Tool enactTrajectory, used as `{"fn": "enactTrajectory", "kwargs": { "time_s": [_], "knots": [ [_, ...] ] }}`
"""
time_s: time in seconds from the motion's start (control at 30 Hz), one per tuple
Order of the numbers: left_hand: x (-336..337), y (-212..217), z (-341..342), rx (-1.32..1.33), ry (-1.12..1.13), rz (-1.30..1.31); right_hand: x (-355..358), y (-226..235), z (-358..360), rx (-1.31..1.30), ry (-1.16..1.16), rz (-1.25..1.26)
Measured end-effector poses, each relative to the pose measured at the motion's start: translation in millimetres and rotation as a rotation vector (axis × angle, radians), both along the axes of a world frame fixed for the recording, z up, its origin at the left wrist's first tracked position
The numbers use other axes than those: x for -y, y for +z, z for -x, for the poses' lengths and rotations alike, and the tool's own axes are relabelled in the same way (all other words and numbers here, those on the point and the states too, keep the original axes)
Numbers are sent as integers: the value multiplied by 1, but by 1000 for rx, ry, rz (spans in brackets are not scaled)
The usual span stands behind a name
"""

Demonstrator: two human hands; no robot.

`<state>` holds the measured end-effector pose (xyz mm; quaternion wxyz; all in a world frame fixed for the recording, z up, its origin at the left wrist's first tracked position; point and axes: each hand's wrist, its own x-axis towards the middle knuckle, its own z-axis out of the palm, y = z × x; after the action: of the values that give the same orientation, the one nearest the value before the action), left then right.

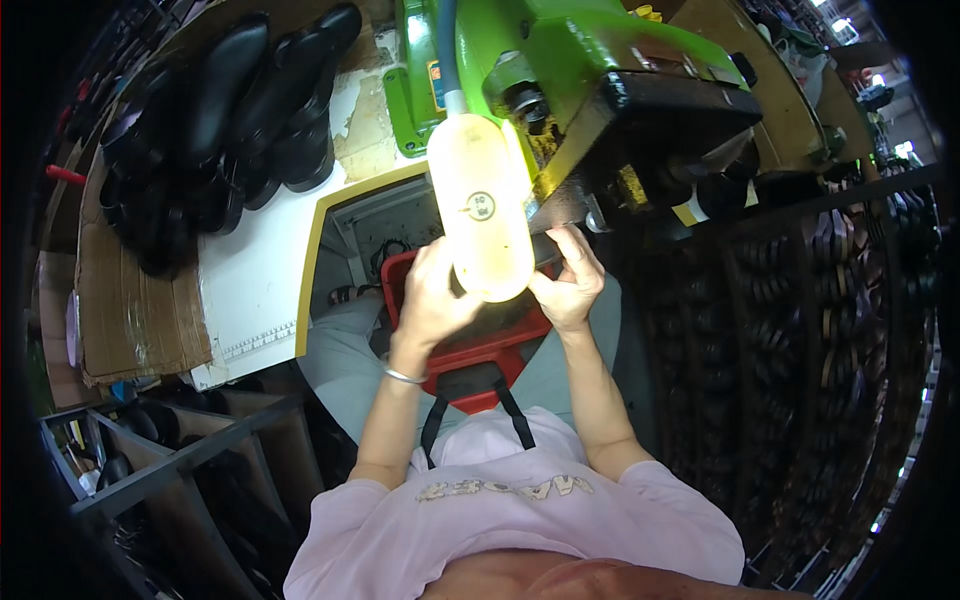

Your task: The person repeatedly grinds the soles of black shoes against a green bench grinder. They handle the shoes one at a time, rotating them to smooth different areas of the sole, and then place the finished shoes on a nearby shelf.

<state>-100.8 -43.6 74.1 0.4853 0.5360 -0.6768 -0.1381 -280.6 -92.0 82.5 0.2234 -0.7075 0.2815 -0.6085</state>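
- Nearest us, at the bottom of the frame, is a pale shirt [520, 520]; we look down past it at the hands.
- Filling the right of the frame, a rack [880, 191] holds rows of shoes [780, 290], presumably set close for reach from the seat.
- At the top centre and right we see the green machine [590, 40], its dark head facing the worker.
- At the upper left, black shoes [225, 90] crowd together on cardboard [155, 330], which we take to be there to spare them scuffs from the white table [250, 270].
- At the lower left, a grey rack [190, 457] is split into compartments; we make out dark shoes in them.
- In the middle, between the knees, sits a red bin [490, 350], likely put there to catch what drops. Lamp and hands cover much of it, so we cannot tell its contents.
- Above it hangs a lit lamp [485, 240], seemingly angled to light the work.
- The left hand [432, 295] curls behind the lamp's left edge; we cannot tell what its fingers hold.
- The right hand [570, 285] has a narrow grip, thumb and fingers about a dark piece [545, 250].
- That piece shows only just right of the lamp, mid-frame, near the machine's head; the lamp hides the rest.
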Motion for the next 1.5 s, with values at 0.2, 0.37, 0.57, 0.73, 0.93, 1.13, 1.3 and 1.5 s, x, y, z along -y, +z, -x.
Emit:
{"fn": "enactTrajectory", "kwargs": {
  "time_s": [0.2,0.37,0.57,0.73,0.93,1.13,1.3,1.5],
  "knots": [
    [14,-41,45,-702,-36,-30,9,-61,16,351,158,-578],
    [8,-40,75,-987,-18,-81,18,-141,47,694,341,-865],
    [7,-21,72,-1010,-70,-74,36,-99,111,657,-23,-591],
    [3,-25,46,-881,-136,-75,31,21,140,192,-447,-355],
    [-13,-20,21,-1024,-84,-48,24,63,109,18,-355,-183],
    [-42,-19,-33,-1142,1,-4,14,56,52,194,-114,-389],
    [-74,-15,-71,-1067,39,-24,0,31,20,142,-32,-383],
    [-102,16,-9,151,-83,157,-49,-22,31,258,96,-1134]
  ]
}}
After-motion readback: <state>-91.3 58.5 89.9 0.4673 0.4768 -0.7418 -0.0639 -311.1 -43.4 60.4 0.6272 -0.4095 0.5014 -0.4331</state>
